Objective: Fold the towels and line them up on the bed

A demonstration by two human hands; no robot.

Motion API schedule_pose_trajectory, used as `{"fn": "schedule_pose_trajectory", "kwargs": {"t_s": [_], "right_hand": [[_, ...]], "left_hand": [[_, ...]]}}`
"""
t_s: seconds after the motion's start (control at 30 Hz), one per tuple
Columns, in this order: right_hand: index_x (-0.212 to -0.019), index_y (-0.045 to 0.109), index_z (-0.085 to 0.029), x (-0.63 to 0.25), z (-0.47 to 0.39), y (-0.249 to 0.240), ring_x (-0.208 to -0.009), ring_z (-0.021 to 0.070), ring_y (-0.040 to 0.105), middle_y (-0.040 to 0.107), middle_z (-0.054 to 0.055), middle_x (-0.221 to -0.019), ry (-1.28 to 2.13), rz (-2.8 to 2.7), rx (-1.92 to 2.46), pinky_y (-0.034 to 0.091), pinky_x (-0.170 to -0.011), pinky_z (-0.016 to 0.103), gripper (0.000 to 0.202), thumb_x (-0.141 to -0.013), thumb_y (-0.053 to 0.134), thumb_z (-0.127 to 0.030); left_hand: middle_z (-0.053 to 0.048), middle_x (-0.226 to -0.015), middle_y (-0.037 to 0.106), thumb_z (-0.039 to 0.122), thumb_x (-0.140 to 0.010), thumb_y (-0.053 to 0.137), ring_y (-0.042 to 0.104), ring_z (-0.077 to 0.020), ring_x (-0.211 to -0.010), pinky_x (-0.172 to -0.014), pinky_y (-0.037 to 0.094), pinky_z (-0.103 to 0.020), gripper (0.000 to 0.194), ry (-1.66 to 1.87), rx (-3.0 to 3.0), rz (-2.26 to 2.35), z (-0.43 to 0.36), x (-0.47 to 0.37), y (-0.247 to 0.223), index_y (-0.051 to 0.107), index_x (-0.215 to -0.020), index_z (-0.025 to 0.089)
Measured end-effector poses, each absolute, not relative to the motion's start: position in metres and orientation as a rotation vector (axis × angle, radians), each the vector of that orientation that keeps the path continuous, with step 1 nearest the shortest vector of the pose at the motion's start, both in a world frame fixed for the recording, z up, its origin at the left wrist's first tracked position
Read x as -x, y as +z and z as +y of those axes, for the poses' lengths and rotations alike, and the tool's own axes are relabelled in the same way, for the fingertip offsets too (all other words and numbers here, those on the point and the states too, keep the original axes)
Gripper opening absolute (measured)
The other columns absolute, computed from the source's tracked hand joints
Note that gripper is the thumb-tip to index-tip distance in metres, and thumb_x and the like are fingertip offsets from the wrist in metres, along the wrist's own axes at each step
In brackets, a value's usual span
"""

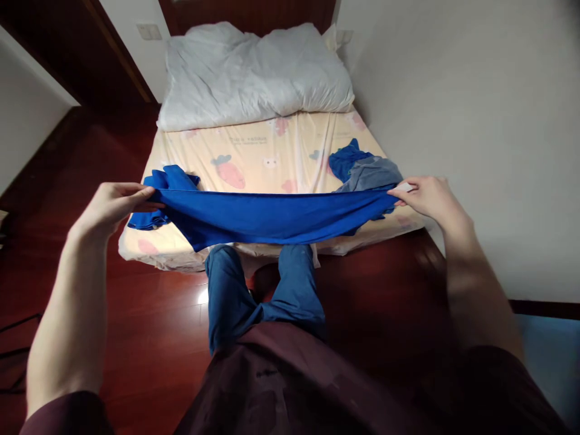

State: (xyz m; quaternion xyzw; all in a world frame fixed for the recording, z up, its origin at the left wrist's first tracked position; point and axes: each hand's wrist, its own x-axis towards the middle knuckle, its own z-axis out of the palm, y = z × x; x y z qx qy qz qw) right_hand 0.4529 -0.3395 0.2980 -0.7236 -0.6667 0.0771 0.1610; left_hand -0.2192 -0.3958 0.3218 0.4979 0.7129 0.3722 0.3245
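Note:
A blue cloth point(272, 216) is stretched wide between my two hands, its upper edge nearly straight and its lower edge sagging. My left hand point(115, 204) pinches the left end between thumb and fingers. At the right end, my right hand point(423, 196) grips the other corner, where a small white tag or patch point(405, 187) shows by the fingers. Behind the cloth on the left lies folded blue fabric point(174, 178) on the bed. Toward the right, a rumpled pile of blue fabric point(347, 162) and grey-blue fabric point(374, 174) sits partly hidden by the stretched cloth.
The bed point(190, 151) has a cream, strawberry-patterned cover. A bulky white quilt point(258, 75) lies across its far end. White wall point(475, 121) runs along the right side, and dark red wooden floor point(149, 320) surrounds my legs. Thin black bars point(18, 350) stand at far left.

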Motion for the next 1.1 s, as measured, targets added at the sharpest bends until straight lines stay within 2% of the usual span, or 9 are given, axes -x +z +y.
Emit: {"fn": "schedule_pose_trajectory", "kwargs": {"t_s": [0.13,0.27,0.4,0.53,0.63,0.73,0.87,1.0,1.1], "right_hand": [[-0.092,0.072,-0.001,-0.448,-0.288,0.284,-0.075,0.0123,0.075,0.077,0.01,-0.072,0.194,-1.965,2.074,0.044,-0.084,0.026,0.036,-0.097,0.066,-0.036],[-0.106,0.067,0.009,-0.442,-0.244,0.28,-0.105,0.0178,0.075,0.077,0.027,-0.104,-0.038,-1.909,2.015,0.042,-0.094,0.029,0.053,-0.1,0.059,-0.043],[-0.12,0.062,0.01,-0.445,-0.228,0.282,-0.115,0.0203,0.073,0.075,0.027,-0.115,-0.146,-1.818,1.899,0.042,-0.1,0.032,0.06,-0.106,0.05,-0.047],[-0.128,0.061,0.005,-0.453,-0.238,0.263,-0.116,0.0167,0.072,0.071,0.027,-0.127,-0.183,-1.782,1.706,0.047,-0.097,0.025,0.052,-0.11,0.048,-0.041],[-0.13,0.062,-0.001,-0.455,-0.251,0.232,-0.125,0.0153,0.068,0.069,0.026,-0.135,-0.19,-1.78,1.656,0.046,-0.104,0.025,0.041,-0.112,0.046,-0.034],[-0.122,0.068,-0.006,-0.454,-0.264,0.189,-0.125,0.017,0.067,0.07,0.025,-0.135,-0.139,-1.792,1.69,0.046,-0.11,0.029,0.03,-0.11,0.051,-0.028],[-0.107,0.074,-0.012,-0.451,-0.279,0.11,-0.121,0.0227,0.07,0.073,0.02,-0.133,0.106,-1.786,1.736,0.051,-0.113,0.038,0.019,-0.101,0.06,-0.024],[-0.108,0.077,-0.013,-0.449,-0.298,0.024,-0.122,0.0294,0.072,0.074,0.019,-0.132,0.387,-1.667,1.758,0.055,-0.112,0.047,0.032,-0.094,0.064,-0.039],[-0.115,0.077,-0.011,-0.447,-0.312,-0.022,-0.118,0.0318,0.074,0.074,0.021,-0.131,0.549,-1.468,1.802,0.058,-0.109,0.049,0.048,-0.092,0.061,-0.05]], "left_hand": [[-0.009,-0.08,0.075,0.036,-0.088,0.084,0.075,-0.0184,-0.079,-0.097,0.062,-0.047,0.045,0.975,-1.161,1.785,-0.344,0.206,0.296,0.07,-0.109,-0.002],[-0.002,-0.075,0.071,0.018,-0.098,0.072,0.072,-0.0128,-0.075,-0.092,0.063,-0.039,0.031,1.17,-1.206,1.796,-0.287,0.196,0.28,0.067,-0.115,-0.007],[-0.005,-0.096,0.076,0.031,-0.103,0.067,0.07,-0.0077,-0.082,-0.09,0.06,-0.025,0.044,1.436,-1.486,1.826,-0.253,0.199,0.28,0.064,-0.121,-0.009],[-0.013,-0.121,0.075,0.04,-0.109,0.057,0.071,-0.0119,-0.104,-0.1,0.057,-0.027,0.053,1.575,-1.713,1.794,-0.26,0.206,0.274,0.061,-0.127,-0.01],[-0.01,-0.132,0.073,0.04,-0.109,0.055,0.068,-0.0125,-0.116,-0.106,0.055,-0.028,0.048,1.488,-1.776,1.86,-0.286,0.21,0.254,0.065,-0.129,-0.003],[-0.007,-0.132,0.074,0.043,-0.104,0.061,0.068,-0.0135,-0.12,-0.112,0.052,-0.029,0.045,1.354,-1.789,1.846,-0.315,0.214,0.213,0.071,-0.123,0.004],[-0.011,-0.127,0.076,0.053,-0.098,0.064,0.068,-0.0219,-0.127,-0.115,0.05,-0.037,0.05,1.054,-1.786,1.851,-0.345,0.219,0.134,0.075,-0.123,0.01],[-0.014,-0.125,0.076,0.067,-0.094,0.057,0.067,-0.032,-0.13,-0.113,0.051,-0.046,0.062,0.749,-1.75,1.887,-0.367,0.219,0.055,0.077,-0.119,0.014],[-0.016,-0.127,0.075,0.074,-0.093,0.048,0.068,-0.0343,-0.127,-0.113,0.051,-0.049,0.068,0.562,-1.816,1.776,-0.376,0.221,0.019,0.08,-0.11,0.016]]}}
